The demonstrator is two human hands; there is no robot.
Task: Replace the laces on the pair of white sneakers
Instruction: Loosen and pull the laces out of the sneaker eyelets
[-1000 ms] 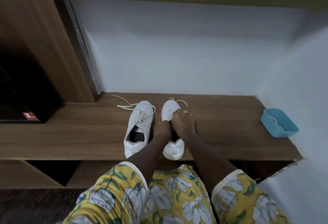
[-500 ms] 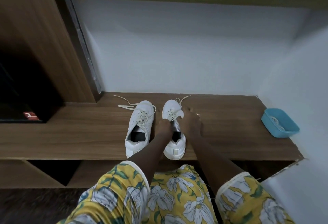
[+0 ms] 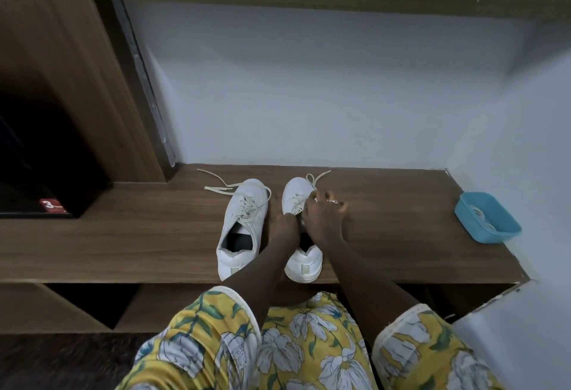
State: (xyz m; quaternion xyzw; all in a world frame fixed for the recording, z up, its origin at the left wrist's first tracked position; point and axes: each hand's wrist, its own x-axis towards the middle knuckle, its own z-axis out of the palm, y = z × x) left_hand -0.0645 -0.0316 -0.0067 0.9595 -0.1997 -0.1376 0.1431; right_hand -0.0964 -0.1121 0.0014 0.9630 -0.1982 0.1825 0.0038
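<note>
Two white sneakers stand side by side on a wooden shelf (image 3: 123, 235), toes pointing away from me. The left sneaker (image 3: 244, 222) has loosened cream laces, whose ends (image 3: 216, 187) trail off to the left. My left hand (image 3: 285, 225) grips the left side of the right sneaker (image 3: 296, 193) near its opening. My right hand (image 3: 324, 213) lies over that shoe's lacing, its fingertips pinching the lace by the eyelets. The lace's loose ends (image 3: 318, 177) stick out past the toe. My hands hide the tongue.
A blue plastic tray (image 3: 506, 230) with white laces (image 3: 482, 216) in it sits at the shelf's right end, by the wall. A wooden cabinet with a dark opening stands on the left. My flowered yellow sleeves and lap fill the bottom of the view.
My right hand pulled out to the right of the shoe, then came back onto the lacing. The lace ends at the toe went from a loop to two loose tails.
</note>
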